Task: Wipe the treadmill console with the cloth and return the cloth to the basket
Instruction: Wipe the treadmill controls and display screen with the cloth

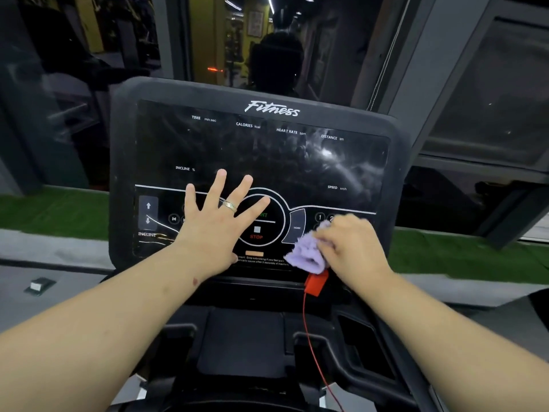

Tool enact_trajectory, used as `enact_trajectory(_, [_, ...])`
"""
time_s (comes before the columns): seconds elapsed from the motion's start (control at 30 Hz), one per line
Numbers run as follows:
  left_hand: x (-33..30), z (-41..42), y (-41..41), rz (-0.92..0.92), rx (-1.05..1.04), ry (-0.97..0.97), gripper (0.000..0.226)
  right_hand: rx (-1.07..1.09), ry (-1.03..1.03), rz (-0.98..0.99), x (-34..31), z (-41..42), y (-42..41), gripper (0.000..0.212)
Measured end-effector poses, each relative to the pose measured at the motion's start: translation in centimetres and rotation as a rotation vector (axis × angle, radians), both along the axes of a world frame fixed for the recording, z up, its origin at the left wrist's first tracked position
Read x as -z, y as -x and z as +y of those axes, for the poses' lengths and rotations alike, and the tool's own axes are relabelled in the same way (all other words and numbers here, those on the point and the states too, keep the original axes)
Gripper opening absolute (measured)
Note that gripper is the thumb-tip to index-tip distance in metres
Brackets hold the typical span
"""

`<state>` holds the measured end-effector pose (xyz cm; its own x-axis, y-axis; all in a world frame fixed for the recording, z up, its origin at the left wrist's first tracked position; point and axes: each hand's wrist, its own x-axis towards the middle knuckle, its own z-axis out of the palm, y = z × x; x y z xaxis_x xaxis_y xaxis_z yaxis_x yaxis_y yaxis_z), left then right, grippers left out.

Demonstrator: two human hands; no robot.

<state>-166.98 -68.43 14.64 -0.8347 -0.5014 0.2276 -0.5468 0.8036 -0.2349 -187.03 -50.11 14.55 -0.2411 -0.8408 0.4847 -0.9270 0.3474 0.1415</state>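
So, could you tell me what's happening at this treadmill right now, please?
A person is wiping the treadmill console. The right hand grips a bunched lilac cloth against the lower right of the panel, beside the number buttons. The left hand, fingers spread, lies flat over the lower left of the panel near the STOP button. A red safety clip and cord hang just below the cloth. No basket is in view.

Setting: we take this for a gym floor.
Machine: we see a treadmill console (261, 162) marked "Fitness", with time, calories, heart rate, incline and speed readouts.
Safety: a red clip (316, 282) on a cord.
Surroundings: green turf strip (53, 212); large dark windows (490, 93).
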Motion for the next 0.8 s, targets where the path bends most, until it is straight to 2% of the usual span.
enact_trajectory(0.13, [0.5, 3.1, 1.3, 0.099, -0.037, -0.077, 0.119, -0.027, -0.067, -0.009, -0.9, -0.5, 1.1, 0.024])
enact_trajectory(0.27, [2.3, 9.6, 3.3, 0.279, 0.13, -0.215, 0.096, 0.025, 0.044, -0.065, -1.7, -0.8, 0.9, 0.01])
enact_trajectory(0.37, [3.6, 12.8, 5.7, 0.313, 0.078, -0.388, 0.093, 0.035, 0.053, -0.07, -1.6, -0.6, 0.8, 0.006])
enact_trajectory(0.63, [4.0, 14.0, 8.3, 0.382, -0.03, -0.658, 0.077, -0.039, 0.052, -0.077, -0.9, -0.9, 1.2, 0.009])
enact_trajectory(0.8, [3.8, 14.1, 8.3, 0.527, -0.076, -0.778, 0.058, -0.062, 0.064, -0.091, -0.2, -1.2, 1.5, 0.009])
